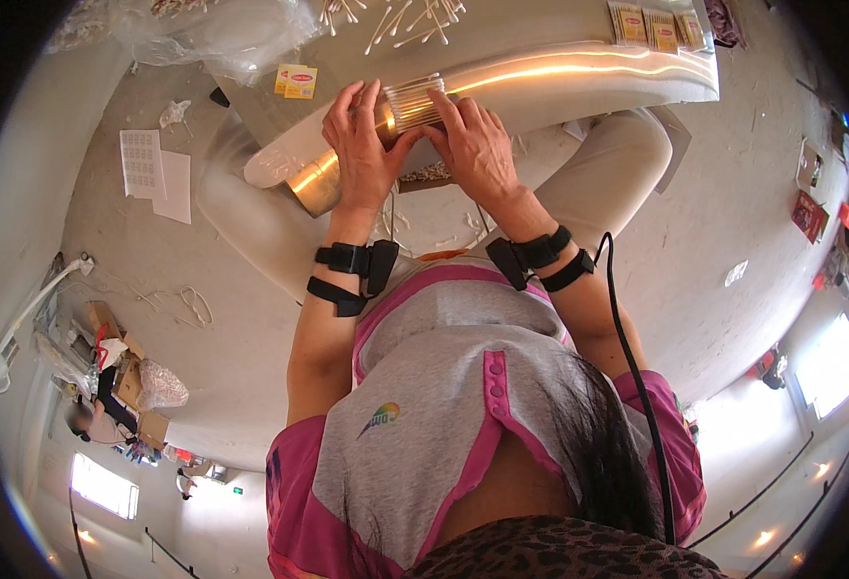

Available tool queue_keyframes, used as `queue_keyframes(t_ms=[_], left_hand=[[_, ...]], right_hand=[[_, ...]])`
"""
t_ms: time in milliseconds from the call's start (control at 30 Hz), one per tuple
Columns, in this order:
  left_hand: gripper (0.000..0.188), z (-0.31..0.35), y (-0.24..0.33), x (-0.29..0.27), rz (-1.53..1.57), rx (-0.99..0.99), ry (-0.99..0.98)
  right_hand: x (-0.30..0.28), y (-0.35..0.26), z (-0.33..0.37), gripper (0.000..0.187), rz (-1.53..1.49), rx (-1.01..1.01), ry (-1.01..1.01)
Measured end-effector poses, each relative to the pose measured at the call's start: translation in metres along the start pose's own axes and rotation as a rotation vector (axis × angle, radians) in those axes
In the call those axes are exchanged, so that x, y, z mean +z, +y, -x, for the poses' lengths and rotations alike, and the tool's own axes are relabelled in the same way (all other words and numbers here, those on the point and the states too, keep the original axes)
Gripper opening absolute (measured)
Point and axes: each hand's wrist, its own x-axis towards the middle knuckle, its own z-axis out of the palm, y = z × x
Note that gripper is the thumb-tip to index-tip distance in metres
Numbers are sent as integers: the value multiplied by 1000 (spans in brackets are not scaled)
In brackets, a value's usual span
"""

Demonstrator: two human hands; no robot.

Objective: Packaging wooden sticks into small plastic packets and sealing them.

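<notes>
A neat row of white cotton swabs (415, 102) lies side by side at the near edge of the shiny metal tabletop (559, 82). My left hand (359, 140) grips the row's left end, fingers bent over it and thumb below. At the right end, my right hand (477, 145) presses its index finger on the swabs, its thumb close to the left one. The undersides of the swabs are hidden. Loose cotton swabs (415, 21) are scattered farther back on the table. Yellow printed packets (296, 82) lie left of my left hand.
Several yellow-and-tan packs (661, 31) stand at the table's right end. Clear plastic bags (217, 34) are heaped at the back left. White paper sheets (144, 164) lie on the floor at left. Cardboard boxes (127, 381) and other people are farther off. A black cable (627, 338) runs from my right wrist.
</notes>
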Motion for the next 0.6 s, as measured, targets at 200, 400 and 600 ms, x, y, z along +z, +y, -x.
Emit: queue_keyframes(t_ms=[200, 400, 600], left_hand=[[85, 0, 0, -1, -5, 5, -2], [87, -8, 4, -5, -7, 9, -47], [82, -19, 4, -7, -64, 65, -109]], right_hand=[[1, -1, -1, 54, -3, -7, 17], [2, 6, -2, 49, -224, 100, 78], [-1, 11, 4, 43, -293, 107, 92]])
